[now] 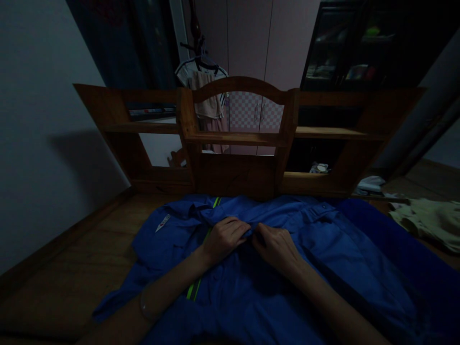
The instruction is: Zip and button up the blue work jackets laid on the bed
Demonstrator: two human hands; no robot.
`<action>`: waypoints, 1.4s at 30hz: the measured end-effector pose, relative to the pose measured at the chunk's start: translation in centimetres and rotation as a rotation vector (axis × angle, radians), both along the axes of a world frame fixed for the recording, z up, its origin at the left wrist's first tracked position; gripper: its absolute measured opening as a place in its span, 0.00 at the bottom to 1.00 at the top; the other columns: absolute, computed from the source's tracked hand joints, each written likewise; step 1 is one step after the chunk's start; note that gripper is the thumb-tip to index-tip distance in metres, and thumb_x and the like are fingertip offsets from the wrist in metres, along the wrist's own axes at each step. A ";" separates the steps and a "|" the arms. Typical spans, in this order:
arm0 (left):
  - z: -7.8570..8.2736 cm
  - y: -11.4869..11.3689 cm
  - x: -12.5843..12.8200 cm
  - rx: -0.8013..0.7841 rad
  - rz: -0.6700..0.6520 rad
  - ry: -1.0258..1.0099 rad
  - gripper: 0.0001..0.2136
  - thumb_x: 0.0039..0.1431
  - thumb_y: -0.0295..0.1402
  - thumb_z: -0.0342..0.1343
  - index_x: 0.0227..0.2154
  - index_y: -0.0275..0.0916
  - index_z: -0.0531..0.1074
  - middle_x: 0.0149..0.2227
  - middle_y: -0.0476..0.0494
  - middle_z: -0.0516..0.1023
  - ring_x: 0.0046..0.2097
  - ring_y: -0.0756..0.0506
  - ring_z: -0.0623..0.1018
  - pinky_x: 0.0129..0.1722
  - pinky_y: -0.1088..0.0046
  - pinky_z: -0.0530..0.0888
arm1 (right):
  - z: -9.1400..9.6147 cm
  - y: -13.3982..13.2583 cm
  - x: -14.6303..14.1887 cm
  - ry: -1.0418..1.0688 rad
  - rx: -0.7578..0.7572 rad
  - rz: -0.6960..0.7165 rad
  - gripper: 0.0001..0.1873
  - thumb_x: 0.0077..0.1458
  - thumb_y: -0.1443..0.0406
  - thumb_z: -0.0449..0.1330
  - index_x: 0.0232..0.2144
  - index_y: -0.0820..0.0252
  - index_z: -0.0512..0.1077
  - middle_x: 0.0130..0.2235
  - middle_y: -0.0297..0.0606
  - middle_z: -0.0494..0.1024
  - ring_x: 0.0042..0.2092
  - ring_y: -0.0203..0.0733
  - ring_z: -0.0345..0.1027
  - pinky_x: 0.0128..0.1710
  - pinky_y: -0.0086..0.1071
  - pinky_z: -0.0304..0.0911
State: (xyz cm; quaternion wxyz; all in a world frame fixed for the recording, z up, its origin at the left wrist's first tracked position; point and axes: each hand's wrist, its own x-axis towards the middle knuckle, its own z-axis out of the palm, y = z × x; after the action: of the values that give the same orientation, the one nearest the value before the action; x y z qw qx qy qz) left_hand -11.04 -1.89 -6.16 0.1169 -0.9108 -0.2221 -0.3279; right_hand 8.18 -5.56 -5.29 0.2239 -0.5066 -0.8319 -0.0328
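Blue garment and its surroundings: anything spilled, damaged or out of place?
No spill or damage shows, though it's dim. The blue garment is rumpled where the left hand and right hand grip it; the pale cloth at right lies untidily crumpled.

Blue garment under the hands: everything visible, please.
The blue garment, cloth-like, lies spread and wrinkled, partly on a wooden surface, its right side against darker blue fabric. It carries yellow-green stripes and a pale label with a red mark, lettering unreadable. The left hand and right hand pinch cloth near its middle.
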 end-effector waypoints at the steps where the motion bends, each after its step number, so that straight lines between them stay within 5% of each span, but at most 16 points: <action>1: 0.0 0.2 -0.2 -0.013 -0.013 0.015 0.11 0.60 0.31 0.52 0.45 0.33 0.67 0.40 0.42 0.77 0.43 0.46 0.75 0.46 0.67 0.71 | 0.1 0.0 0.1 -0.013 0.002 0.007 0.06 0.59 0.68 0.48 0.30 0.61 0.64 0.28 0.35 0.74 0.29 0.35 0.67 0.28 0.29 0.48; 10: 0.1 0.4 -0.8 -0.154 -0.054 0.088 0.10 0.60 0.31 0.51 0.43 0.36 0.69 0.38 0.42 0.76 0.41 0.47 0.76 0.44 0.71 0.72 | 1.0 0.1 1.1 -0.165 -0.032 0.135 0.09 0.57 0.73 0.51 0.37 0.59 0.67 0.32 0.35 0.72 0.32 0.35 0.65 0.32 0.28 0.52; 22: -0.6 0.2 -0.7 -0.462 -0.106 0.018 0.06 0.58 0.31 0.54 0.38 0.38 0.70 0.35 0.48 0.75 0.37 0.49 0.75 0.39 0.75 0.69 | 1.1 0.4 1.3 -0.102 -0.147 0.266 0.10 0.57 0.73 0.52 0.38 0.58 0.70 0.34 0.34 0.73 0.35 0.34 0.67 0.34 0.26 0.54; 32: -0.1 -0.7 0.9 -0.662 -0.101 -0.290 0.05 0.57 0.28 0.53 0.36 0.38 0.71 0.40 0.45 0.72 0.43 0.49 0.73 0.44 0.74 0.68 | 0.7 1.2 2.1 0.074 -0.202 0.238 0.17 0.61 0.72 0.46 0.46 0.54 0.69 0.37 0.35 0.73 0.38 0.33 0.68 0.36 0.24 0.56; 42: 0.1 -0.3 0.7 -0.815 -0.025 -0.426 0.05 0.57 0.29 0.53 0.33 0.38 0.74 0.36 0.47 0.75 0.41 0.48 0.74 0.44 0.74 0.68 | 0.9 0.8 1.9 0.123 -0.218 0.261 0.10 0.62 0.68 0.48 0.40 0.59 0.68 0.36 0.36 0.72 0.37 0.35 0.67 0.37 0.25 0.58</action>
State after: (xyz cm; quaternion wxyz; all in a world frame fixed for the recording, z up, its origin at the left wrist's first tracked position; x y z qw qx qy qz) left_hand -10.30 -2.18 -6.08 -0.3032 -0.7973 -0.3411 -0.3950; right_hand 10.04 -4.74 -4.36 0.2207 -0.4165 -0.8740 0.1180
